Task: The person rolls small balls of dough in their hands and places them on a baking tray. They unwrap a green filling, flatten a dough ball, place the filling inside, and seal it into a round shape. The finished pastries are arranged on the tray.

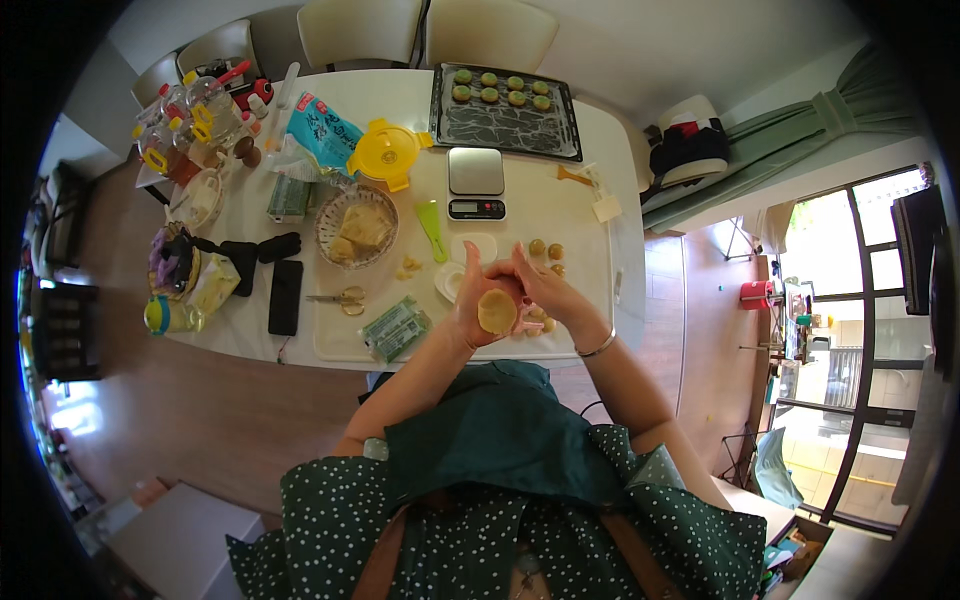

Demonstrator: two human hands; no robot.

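On the palm of my left hand lies a flattened round of pale dough. My right hand is raised beside it, fingers extended and touching or overlapping the left fingers; I see nothing held in it. Small brownish balls sit on a pale work mat beyond the right hand, and more lie partly hidden beneath it. A small white dish is just left of my hands. Farther left, a patterned bowl contains a lump of dough.
A digital kitchen scale and a black baking tray with several green-topped pastries stand ahead. A green scraper, scissors, a green-printed packet, a phone and a yellow lid lie leftward. Oil bottles crowd the far left.
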